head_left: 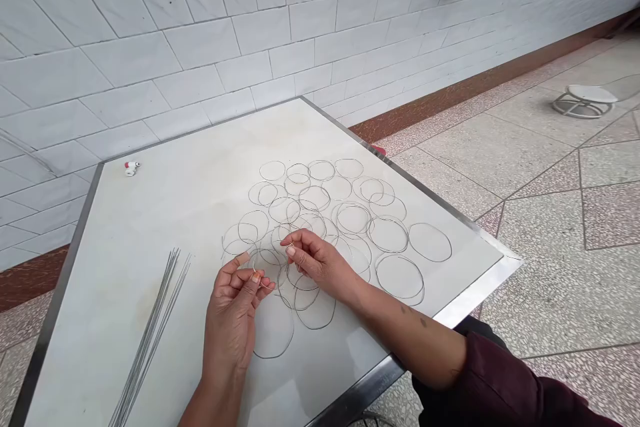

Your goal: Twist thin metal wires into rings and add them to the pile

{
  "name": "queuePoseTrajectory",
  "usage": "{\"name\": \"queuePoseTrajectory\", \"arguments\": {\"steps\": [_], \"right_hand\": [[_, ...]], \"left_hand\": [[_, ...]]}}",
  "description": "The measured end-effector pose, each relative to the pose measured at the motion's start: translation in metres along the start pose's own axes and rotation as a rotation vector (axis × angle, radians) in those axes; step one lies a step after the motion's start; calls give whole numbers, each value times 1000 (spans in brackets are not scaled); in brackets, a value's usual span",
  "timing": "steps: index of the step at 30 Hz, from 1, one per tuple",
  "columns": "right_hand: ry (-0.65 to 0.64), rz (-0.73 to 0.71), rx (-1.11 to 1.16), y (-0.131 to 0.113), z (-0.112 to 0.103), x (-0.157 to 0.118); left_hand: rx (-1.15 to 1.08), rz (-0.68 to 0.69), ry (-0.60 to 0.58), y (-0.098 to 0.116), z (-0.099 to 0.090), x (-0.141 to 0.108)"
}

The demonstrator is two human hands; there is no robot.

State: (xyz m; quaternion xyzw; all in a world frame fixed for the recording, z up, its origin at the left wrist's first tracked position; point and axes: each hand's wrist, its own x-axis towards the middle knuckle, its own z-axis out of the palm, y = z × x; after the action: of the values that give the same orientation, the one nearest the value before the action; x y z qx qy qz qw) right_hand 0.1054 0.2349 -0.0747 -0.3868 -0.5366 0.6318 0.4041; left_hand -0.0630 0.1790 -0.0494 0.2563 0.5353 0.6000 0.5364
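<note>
left hand (231,327): narrow pinch, thin wire between thumb and fingertips
right hand (315,260): narrow pinch on wire, too thin to tell which ring
wire rings (353,219): overlapping, on white table top (200,147), beneath both hands
risk: hard tug snags neighbouring rings, shifting them

Wire rings (409,242) are lying clustered on the table top (150,213), straight wires (150,333) lying left of them, a small plastic fitting (131,168) lying near the far left edge; a tiled wall (200,47) is standing behind, a low stand (585,101) standing rightward on the floor (500,153).
</note>
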Motion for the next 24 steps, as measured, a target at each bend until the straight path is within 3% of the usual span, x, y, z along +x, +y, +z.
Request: {"name": "queuePoseTrajectory", "arguments": {"steps": [9,24], "right_hand": [[159,-18,-182,6,3,2],[122,36,-142,5,2,1]], "left_hand": [[-93,-149,-4,-4,-1,5],[-143,-211,-10,-4,-1,5]]}}
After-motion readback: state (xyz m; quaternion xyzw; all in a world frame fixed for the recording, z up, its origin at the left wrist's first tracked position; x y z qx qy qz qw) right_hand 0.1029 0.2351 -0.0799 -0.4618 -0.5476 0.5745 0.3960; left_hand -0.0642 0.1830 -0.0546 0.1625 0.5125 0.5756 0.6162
